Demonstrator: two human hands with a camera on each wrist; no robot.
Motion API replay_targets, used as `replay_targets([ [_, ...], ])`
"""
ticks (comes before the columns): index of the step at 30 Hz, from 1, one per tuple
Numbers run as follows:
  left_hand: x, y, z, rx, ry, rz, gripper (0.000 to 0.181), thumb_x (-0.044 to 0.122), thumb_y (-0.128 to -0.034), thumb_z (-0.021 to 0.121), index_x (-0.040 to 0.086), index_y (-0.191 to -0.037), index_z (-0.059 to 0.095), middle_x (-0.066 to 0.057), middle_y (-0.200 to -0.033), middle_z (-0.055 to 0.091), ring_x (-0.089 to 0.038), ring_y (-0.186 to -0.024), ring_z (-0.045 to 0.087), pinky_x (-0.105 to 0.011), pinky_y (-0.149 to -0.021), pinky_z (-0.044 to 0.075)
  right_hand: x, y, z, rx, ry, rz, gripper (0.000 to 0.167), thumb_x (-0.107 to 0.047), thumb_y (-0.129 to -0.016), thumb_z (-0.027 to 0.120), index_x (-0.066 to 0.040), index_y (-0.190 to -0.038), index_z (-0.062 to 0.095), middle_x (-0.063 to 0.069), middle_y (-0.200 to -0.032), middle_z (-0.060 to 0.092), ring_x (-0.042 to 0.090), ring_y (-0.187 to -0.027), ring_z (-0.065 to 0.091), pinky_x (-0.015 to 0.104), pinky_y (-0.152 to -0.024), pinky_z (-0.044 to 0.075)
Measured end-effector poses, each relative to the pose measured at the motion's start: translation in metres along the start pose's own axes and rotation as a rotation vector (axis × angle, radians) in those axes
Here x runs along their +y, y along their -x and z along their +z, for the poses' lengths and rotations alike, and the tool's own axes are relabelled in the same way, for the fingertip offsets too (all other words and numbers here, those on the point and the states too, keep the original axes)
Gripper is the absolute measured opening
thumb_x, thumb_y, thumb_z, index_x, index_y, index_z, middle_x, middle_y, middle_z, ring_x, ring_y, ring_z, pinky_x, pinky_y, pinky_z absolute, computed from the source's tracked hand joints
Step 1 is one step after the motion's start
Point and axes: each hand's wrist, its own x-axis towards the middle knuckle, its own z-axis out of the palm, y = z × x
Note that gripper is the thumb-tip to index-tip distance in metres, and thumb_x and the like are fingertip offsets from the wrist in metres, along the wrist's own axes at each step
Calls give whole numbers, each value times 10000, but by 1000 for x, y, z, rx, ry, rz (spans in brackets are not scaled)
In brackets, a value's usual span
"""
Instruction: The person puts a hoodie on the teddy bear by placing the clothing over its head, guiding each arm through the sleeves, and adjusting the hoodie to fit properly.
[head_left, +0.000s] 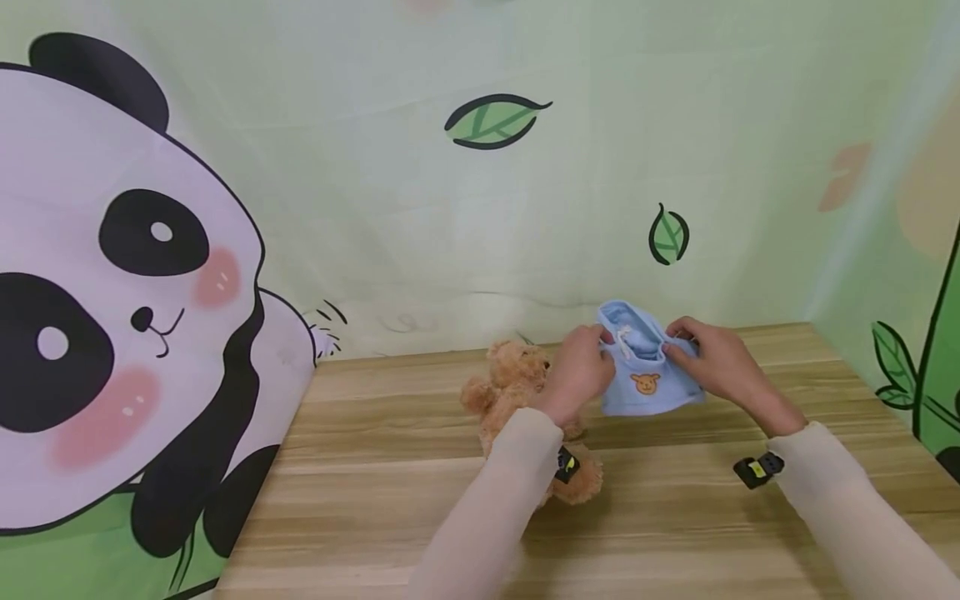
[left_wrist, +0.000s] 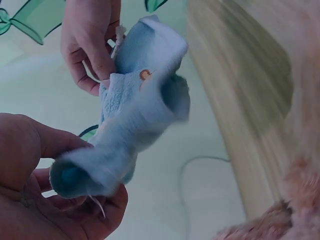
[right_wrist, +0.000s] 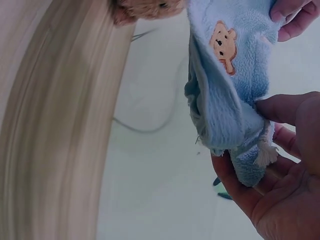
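Note:
A small light-blue hoodie (head_left: 626, 396), sized for a toy, hangs above the table with a bear-face patch (head_left: 646, 383) on its front. My left hand (head_left: 579, 375) pinches it at the left shoulder, and my right hand (head_left: 716, 358) grips the right shoulder. In the right wrist view, the thumb and fingers of my right hand (right_wrist: 285, 175) hold the fleecy cloth (right_wrist: 250, 85) beside a white drawstring tassel (right_wrist: 266, 154). A tan teddy bear (head_left: 517, 367) lies on the table, partly hidden behind my left hand and forearm.
The wood-grain table (head_left: 375, 475) meets a pale green backdrop (head_left: 375, 208) printed with leaves. A large printed panda (head_left: 172, 333) covers the left side. Black wrist cameras (head_left: 757, 469) are strapped near both cuffs.

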Motion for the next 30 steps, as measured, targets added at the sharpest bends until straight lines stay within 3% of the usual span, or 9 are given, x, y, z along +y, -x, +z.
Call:
replay_targets([
  [6, -5, 7, -23, 18, 10, 36, 220, 63, -959, 510, 70, -1119, 660, -67, -934, 638, -118, -553, 468, -221, -512, 395, -18, -3, -4, 27, -20, -11, 248, -199, -944, 648, -10, -1104, 639, 192, -1001, 716, 290, -837, 652, 392, -694, 497],
  [11, -13, 15, -38, 48, -16, 63, 217, 101, -979, 509, 89, -1127, 667, -91, -1098, 659, -183, -848, 613, -290, -742, 508, -31, -4, -2, 34, -47, -18, 244, -191, -944, 650, -18, -1116, 635, 178, -1012, 716, 280, -845, 651, 402, -706, 516],
  [13, -17, 19, -45, 81, -15, 77, 212, 104, -971, 526, 89, -1121, 676, -92, -1147, 658, -202, -996, 619, -325, -850, 516, -37, -5, 0, 35, -64, -24, 245, -196, -947, 650, -24, -1121, 635, 168, -1020, 717, 273, -851, 648, 399, -715, 520],
  [15, -22, 22, -51, 122, -14, 94, 208, 101, -963, 538, 90, -1109, 685, -93, -1141, 662, -221, -1042, 622, -352, -886, 518, -42, -7, 2, 40, -86, -33, 250, -208, -951, 648, -28, -1125, 636, 161, -1025, 718, 270, -859, 652, 397, -719, 525],
  [19, -33, 28, -60, 181, 15, 106, 197, 91, -948, 555, 87, -1084, 697, -92, -1088, 663, -240, -995, 625, -359, -851, 522, -51, -12, 7, 42, -120, -47, 251, -225, -956, 645, -39, -1123, 640, 146, -1014, 720, 264, -860, 660, 371, -708, 530],
  [30, -65, 37, -73, 221, 30, 127, 200, 47, -932, 563, 50, -1078, 700, -115, -1015, 667, -236, -899, 608, -353, -771, 511, -64, -19, 30, -17, -227, -35, 239, -240, -956, 648, -53, -1103, 631, 124, -971, 711, 246, -841, 672, 285, -631, 526],
])
